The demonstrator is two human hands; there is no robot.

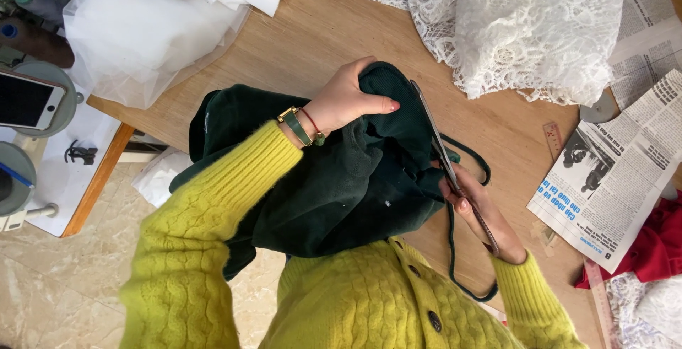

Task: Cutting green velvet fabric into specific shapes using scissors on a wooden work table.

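Note:
A bundle of dark green velvet fabric (334, 185) lies bunched over the near edge of the wooden table (312, 43). My left hand (348, 100) grips the top of the bundle; the wrist wears a green watch and a red string. My right hand (476, 207) holds long metal scissors (440, 146), their blades running along the fabric's right edge. A thin strip of the same green cloth (455, 249) hangs in a loop from under my right hand. Both sleeves are yellow knit.
White lace (526, 22) is piled at the back right, white sheer cloth (135, 36) at the back left. Newspaper sheets (618, 171), a wooden ruler (554, 139) and red fabric (653, 242) lie to the right. A phone (28, 100) and thread cones sit far left.

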